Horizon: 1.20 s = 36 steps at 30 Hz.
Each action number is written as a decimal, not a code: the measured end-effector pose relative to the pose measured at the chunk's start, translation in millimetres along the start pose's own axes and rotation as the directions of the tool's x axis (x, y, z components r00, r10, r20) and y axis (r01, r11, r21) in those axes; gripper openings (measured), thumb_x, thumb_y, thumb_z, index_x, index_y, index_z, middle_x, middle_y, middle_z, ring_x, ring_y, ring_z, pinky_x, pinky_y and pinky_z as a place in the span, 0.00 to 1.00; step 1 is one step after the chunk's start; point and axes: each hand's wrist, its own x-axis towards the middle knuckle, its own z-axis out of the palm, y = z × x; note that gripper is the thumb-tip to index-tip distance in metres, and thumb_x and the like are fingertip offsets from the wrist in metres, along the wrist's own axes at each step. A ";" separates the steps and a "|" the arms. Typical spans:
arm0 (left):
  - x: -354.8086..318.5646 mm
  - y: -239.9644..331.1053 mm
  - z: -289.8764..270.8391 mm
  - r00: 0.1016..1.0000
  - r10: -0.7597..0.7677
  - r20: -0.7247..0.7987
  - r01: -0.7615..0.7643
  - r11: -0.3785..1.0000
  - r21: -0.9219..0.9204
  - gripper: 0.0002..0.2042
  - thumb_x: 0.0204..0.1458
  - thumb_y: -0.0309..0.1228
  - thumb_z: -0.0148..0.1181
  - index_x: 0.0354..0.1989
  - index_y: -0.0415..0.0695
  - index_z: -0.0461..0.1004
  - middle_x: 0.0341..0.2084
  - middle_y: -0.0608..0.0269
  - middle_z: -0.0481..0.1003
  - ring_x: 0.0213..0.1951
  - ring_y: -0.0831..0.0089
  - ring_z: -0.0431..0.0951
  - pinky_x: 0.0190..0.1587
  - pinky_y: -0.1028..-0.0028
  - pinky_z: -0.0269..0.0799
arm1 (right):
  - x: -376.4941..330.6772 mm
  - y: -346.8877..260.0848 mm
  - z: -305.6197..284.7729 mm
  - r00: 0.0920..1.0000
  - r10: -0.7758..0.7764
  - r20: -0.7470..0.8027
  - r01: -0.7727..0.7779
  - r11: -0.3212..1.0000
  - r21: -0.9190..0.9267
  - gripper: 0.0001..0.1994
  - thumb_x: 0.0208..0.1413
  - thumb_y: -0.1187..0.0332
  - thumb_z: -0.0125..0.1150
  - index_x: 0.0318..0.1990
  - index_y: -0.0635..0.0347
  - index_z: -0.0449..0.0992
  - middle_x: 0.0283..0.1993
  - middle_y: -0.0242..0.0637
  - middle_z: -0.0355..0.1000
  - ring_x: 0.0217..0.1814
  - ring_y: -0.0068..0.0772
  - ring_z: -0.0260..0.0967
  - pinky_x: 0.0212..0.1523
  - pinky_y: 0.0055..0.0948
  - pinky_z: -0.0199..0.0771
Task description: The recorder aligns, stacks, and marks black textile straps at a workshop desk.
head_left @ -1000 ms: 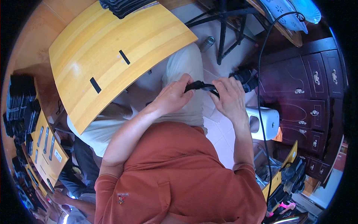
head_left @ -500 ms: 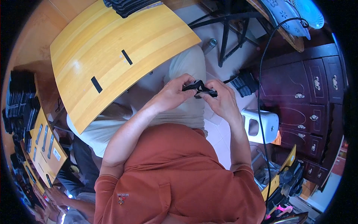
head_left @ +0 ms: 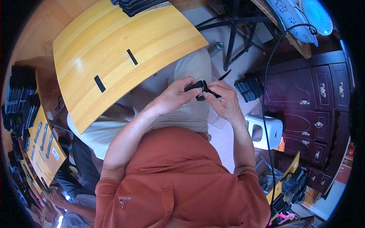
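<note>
A black fabric strap (head_left: 200,85) is bunched between my two hands, over my lap and to the right of the wooden board. My left hand (head_left: 178,94) pinches its left part between thumb and fingers. On the other side my right hand (head_left: 226,101) grips the strap with its thumb and bent fingers. A narrow dark end (head_left: 225,75) sticks out beyond my right fingers; whether it belongs to the same strap I cannot tell. The fold between my thumbs is too small to make out. Two short black strips (head_left: 99,84) lie apart on the wooden board (head_left: 114,38).
Stacked black straps (head_left: 142,5) lie at the board's far edge. A black bundle (head_left: 249,89) and a white stool (head_left: 266,131) stand right, before a dark cabinet (head_left: 292,98). A black cable (head_left: 266,79) hangs there. At left, another person's hand (head_left: 57,201) is near a second board (head_left: 47,161).
My hands stay in nearly the same place while the strap between them has shifted and been folded closer. A narrow dark end now points up beyond my right hand. The view has tilted slightly.
</note>
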 end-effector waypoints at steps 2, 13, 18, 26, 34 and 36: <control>-3.1 5.6 -1.8 0.999 -0.046 -0.007 0.047 0.985 0.167 0.14 0.67 0.36 0.58 0.49 0.36 0.74 0.32 0.56 0.77 0.37 0.72 0.77 0.41 0.67 0.71 | 0.3 4.5 -0.5 0.990 -0.126 -0.068 0.105 0.962 -0.250 0.03 0.58 0.75 0.65 0.38 0.64 0.82 0.40 0.44 0.79 0.43 0.43 0.77 0.45 0.37 0.75; -25.8 3.0 -27.7 0.989 -0.100 -0.107 0.120 0.972 0.200 0.18 0.71 0.43 0.51 0.41 0.38 0.72 0.23 0.63 0.68 0.29 0.74 0.71 0.33 0.70 0.69 | -20.2 127.2 -56.7 0.881 0.290 -0.375 -0.466 0.676 -0.571 0.13 0.65 0.60 0.60 0.42 0.61 0.81 0.42 0.56 0.79 0.42 0.64 0.77 0.45 0.53 0.77; -26.3 11.1 -19.3 0.979 -0.105 -0.175 0.073 0.981 -0.182 0.16 0.72 0.45 0.48 0.45 0.43 0.72 0.26 0.74 0.68 0.27 0.82 0.66 0.31 0.79 0.65 | -45.0 189.2 -8.7 0.842 0.447 -0.303 -0.537 0.630 -0.561 0.17 0.64 0.55 0.60 0.48 0.61 0.80 0.42 0.60 0.78 0.44 0.67 0.77 0.47 0.57 0.76; -22.6 5.2 -29.6 0.959 -0.171 -0.226 0.013 0.823 -0.568 0.23 0.72 0.49 0.47 0.55 0.38 0.70 0.29 0.67 0.70 0.28 0.78 0.67 0.30 0.77 0.67 | -82.6 258.2 41.1 0.837 0.400 -0.373 -0.545 0.666 -0.510 0.20 0.61 0.64 0.66 0.57 0.64 0.78 0.56 0.54 0.77 0.52 0.52 0.78 0.54 0.45 0.76; -32.6 9.8 -16.4 0.995 0.011 -0.101 -0.023 0.993 -0.117 0.23 0.73 0.52 0.42 0.50 0.42 0.71 0.31 0.70 0.73 0.31 0.82 0.70 0.34 0.80 0.67 | 22.0 7.1 39.0 0.954 0.201 -0.221 -0.112 0.927 0.358 0.20 0.59 0.70 0.67 0.59 0.64 0.77 0.58 0.47 0.75 0.48 0.37 0.76 0.50 0.31 0.77; -36.8 19.3 -8.5 0.993 -0.046 -0.109 0.021 0.974 -0.224 0.19 0.72 0.48 0.48 0.53 0.41 0.67 0.32 0.65 0.76 0.32 0.80 0.73 0.34 0.77 0.71 | 34.9 -18.9 37.4 0.987 -0.146 -0.063 0.156 0.965 0.211 0.18 0.59 0.71 0.66 0.56 0.64 0.78 0.60 0.46 0.73 0.48 0.36 0.76 0.50 0.33 0.78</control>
